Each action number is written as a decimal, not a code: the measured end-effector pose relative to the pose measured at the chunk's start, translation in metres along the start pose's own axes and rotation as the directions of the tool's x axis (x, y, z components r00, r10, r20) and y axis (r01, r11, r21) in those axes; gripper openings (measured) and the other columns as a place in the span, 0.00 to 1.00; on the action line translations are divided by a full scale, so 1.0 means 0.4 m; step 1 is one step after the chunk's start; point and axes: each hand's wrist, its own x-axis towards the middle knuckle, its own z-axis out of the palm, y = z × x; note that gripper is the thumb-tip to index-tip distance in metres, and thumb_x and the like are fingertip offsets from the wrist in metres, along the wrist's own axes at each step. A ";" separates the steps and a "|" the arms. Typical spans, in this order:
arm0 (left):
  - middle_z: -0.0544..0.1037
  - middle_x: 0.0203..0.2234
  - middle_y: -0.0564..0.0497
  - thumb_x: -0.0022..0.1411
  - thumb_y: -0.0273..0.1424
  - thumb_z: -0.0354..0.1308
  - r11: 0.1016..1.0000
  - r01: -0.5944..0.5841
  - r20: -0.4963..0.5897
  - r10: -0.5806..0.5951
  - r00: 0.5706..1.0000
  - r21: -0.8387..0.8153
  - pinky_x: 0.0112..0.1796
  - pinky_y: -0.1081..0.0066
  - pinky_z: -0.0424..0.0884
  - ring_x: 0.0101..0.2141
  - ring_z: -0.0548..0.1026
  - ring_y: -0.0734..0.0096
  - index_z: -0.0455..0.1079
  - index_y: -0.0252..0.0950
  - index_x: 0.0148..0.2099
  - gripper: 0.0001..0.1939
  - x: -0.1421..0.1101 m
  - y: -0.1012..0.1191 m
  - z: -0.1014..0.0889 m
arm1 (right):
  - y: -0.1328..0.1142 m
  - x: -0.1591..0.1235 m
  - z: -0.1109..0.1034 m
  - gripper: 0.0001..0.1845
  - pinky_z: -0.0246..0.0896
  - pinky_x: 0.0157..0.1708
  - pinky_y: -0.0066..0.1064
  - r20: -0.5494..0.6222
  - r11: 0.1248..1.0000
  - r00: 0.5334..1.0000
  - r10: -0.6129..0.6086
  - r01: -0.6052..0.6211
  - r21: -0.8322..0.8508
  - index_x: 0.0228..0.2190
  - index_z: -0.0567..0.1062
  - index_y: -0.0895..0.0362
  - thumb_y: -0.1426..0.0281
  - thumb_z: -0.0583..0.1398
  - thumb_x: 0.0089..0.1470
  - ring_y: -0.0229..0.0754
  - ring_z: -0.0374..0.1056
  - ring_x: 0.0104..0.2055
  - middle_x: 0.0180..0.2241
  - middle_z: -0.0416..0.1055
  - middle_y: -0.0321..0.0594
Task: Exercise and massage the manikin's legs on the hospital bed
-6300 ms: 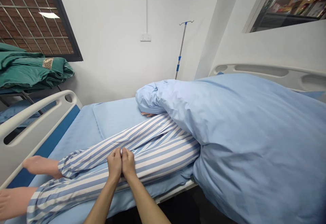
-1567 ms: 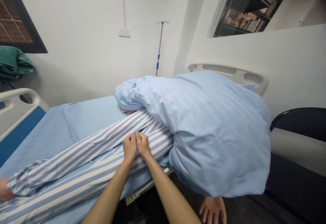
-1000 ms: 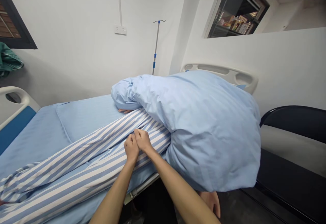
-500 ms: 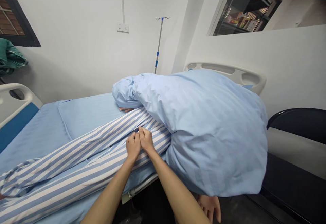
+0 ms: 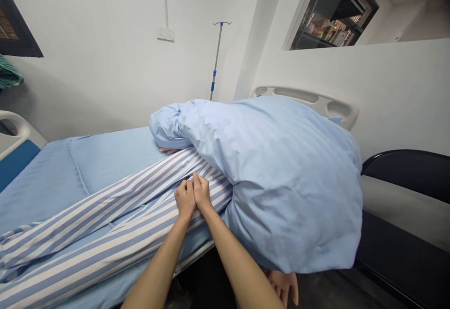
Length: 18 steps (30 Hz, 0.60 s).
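A person in blue-and-white striped trousers (image 5: 105,224) lies on a hospital bed (image 5: 101,159). A light blue duvet (image 5: 277,173) covers the upper body. My left hand (image 5: 184,199) and my right hand (image 5: 201,192) rest side by side on the near thigh, close to the duvet's edge. Their fingers are curled and pressed together against the striped cloth. The lying person's hand (image 5: 283,288) hangs below the duvet at the bed's near side, and another hand (image 5: 168,150) shows under the duvet's far fold.
A white headboard (image 5: 316,105) stands at the right, a footboard (image 5: 14,135) at the left. An IV pole (image 5: 215,60) rises by the far wall. A dark chair (image 5: 408,173) sits at the right. Shelves show through a wall opening (image 5: 330,13).
My two hands have moved up the leg from near the knee to the upper thigh by the duvet. My view has swung right, away from the feet.
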 end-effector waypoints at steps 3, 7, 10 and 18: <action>0.62 0.14 0.56 0.59 0.34 0.42 0.998 -0.025 0.018 0.024 1.000 0.050 0.25 0.73 0.52 0.19 0.59 0.77 0.53 0.37 0.18 0.17 -0.001 -0.001 -0.004 | -0.002 0.006 -0.001 0.20 0.47 0.21 0.25 0.020 1.000 1.000 0.017 -0.018 0.018 0.17 0.54 0.56 0.59 0.47 0.54 0.33 0.48 0.21 0.16 0.52 0.30; 0.65 0.15 0.54 0.59 0.33 0.41 0.995 -0.029 0.037 0.026 0.999 0.100 0.26 0.73 0.53 0.21 0.61 0.75 0.54 0.38 0.19 0.17 0.002 0.003 -0.005 | -0.024 0.025 -0.017 0.22 0.44 0.21 0.26 0.088 0.987 0.995 -0.036 0.049 -0.152 0.14 0.55 0.56 0.59 0.46 0.55 0.33 0.49 0.20 0.14 0.53 0.31; 0.67 0.16 0.53 0.59 0.33 0.41 0.990 -0.026 0.047 0.019 0.999 0.142 0.26 0.73 0.53 0.21 0.62 0.74 0.54 0.38 0.19 0.16 0.002 0.003 -0.002 | -0.041 0.042 -0.037 0.22 0.43 0.23 0.27 0.171 0.918 0.977 -0.131 0.184 -0.350 0.14 0.59 0.57 0.61 0.46 0.56 0.33 0.51 0.20 0.15 0.57 0.33; 0.68 0.17 0.53 0.58 0.33 0.42 0.982 -0.043 0.061 0.032 0.998 0.183 0.26 0.73 0.52 0.22 0.63 0.74 0.57 0.37 0.20 0.16 -0.003 0.001 0.008 | -0.005 0.044 -0.060 0.22 0.43 0.23 0.27 0.165 0.903 0.977 -0.133 0.188 -0.385 0.15 0.60 0.57 0.62 0.44 0.57 0.33 0.52 0.21 0.15 0.59 0.34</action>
